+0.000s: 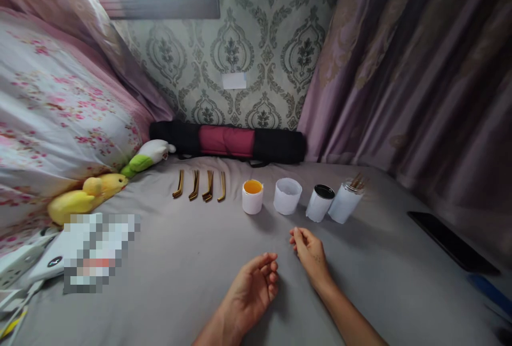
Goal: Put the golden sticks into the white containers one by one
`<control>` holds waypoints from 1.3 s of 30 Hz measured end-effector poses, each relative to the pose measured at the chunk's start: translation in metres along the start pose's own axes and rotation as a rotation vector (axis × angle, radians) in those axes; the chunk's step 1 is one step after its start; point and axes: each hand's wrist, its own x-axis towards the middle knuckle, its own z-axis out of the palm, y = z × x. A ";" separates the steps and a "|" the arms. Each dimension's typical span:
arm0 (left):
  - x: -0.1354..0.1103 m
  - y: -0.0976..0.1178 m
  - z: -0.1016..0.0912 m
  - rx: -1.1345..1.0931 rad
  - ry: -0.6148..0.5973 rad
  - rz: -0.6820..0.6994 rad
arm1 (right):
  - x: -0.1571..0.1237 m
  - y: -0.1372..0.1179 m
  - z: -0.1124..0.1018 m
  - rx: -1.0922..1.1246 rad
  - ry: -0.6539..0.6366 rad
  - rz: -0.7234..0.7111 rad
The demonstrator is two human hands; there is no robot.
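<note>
My left hand (251,288) rests palm up on the grey bedsheet (180,271), fingers loosely curled, holding nothing. My right hand (309,252) lies beside it, fingers curled down against the sheet, with nothing visible in them. Beyond them stands a row of white cups: one with an orange inside (253,196), an empty white one (287,195), a black-lined one (320,202), and a tilted one holding several golden sticks (346,200). Several bent golden straws (200,185) lie in a row left of the cups.
A black and maroon rolled bag (228,141) lies against the patterned wall. Yellow (86,195) and green-white (149,157) plush toys sit by a floral pillow at left. A black phone (452,240) lies at right near the curtain. Clutter sits at the lower left.
</note>
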 end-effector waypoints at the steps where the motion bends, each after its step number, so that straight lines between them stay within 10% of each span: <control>1: 0.000 0.004 0.001 0.019 0.043 0.002 | 0.000 0.000 0.000 -0.007 0.006 -0.007; 9: 0.006 0.049 0.005 0.204 0.343 0.112 | -0.003 -0.002 0.000 -0.016 0.014 0.013; 39: 0.064 0.184 -0.005 0.924 0.694 0.687 | -0.002 0.000 -0.002 -0.022 0.034 -0.047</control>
